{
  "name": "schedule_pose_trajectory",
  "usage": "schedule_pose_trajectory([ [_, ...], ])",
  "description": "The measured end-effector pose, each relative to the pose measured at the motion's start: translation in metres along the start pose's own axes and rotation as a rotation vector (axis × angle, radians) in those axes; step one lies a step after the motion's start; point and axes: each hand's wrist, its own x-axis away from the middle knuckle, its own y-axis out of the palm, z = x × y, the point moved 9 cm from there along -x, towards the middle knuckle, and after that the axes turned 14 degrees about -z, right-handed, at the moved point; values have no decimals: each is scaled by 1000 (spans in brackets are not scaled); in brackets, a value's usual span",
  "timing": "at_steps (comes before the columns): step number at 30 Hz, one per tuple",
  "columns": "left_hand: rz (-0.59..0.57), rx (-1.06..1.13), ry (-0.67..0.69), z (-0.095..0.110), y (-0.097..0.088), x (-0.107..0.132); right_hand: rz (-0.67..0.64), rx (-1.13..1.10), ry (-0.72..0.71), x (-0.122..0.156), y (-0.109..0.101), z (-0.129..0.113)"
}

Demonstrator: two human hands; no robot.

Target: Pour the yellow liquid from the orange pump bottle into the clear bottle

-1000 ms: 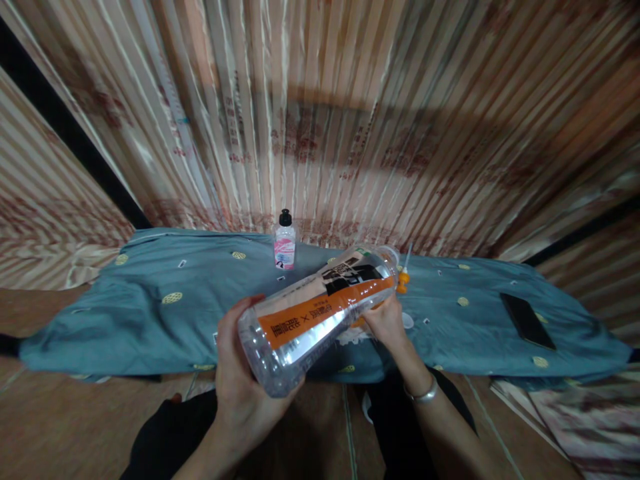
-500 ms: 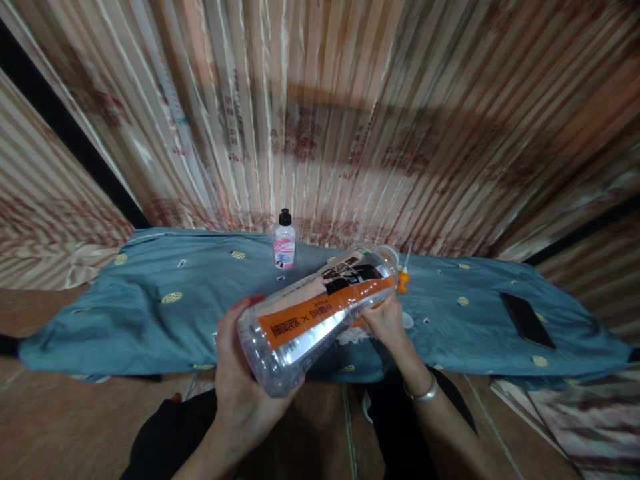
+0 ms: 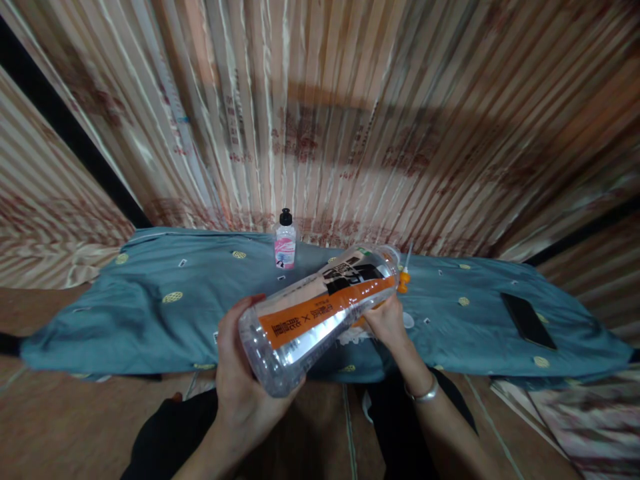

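Note:
A large clear plastic bottle (image 3: 320, 310) with an orange, white and black label lies tilted across the middle, its base towards me and its neck away to the right. My left hand (image 3: 245, 380) is wrapped round the base end. Below the neck end, my right hand (image 3: 387, 323) is closed, its fingers hidden behind the bottle; what they grip cannot be made out. Just beyond the neck is an orange pump top (image 3: 403, 281) with a thin pale tube pointing up. A white round piece (image 3: 409, 321) lies beside my right wrist. Something white and frilly (image 3: 356, 335) shows under the bottle.
A small clear bottle (image 3: 285, 247) with a pink label and black cap stands at the back of the teal cloth (image 3: 145, 313). A dark phone (image 3: 528, 320) lies at the right. Behind hangs a pleated curtain (image 3: 320, 120), with dark poles (image 3: 75, 127) at the sides.

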Motion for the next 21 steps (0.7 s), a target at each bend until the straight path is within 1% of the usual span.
schedule_pose_trajectory([
  [3, -8, 53, 20, 0, 1, 0, -2, 13, 9, 0, 0, 0],
  [8, 12, 22, 97, 10, -4, -4, 8, -1, 12, 0, -1, 1],
  [14, -1, 80, 33, 3, 0, -1, 0, -22, 27, -1, -1, 0],
  [17, 22, 94, 23, 1, 0, 0, -8, -48, 30, -1, -2, -2],
  [21, 17, 80, 26, 2, -1, -2, -31, -61, 39, -1, -1, -5],
])
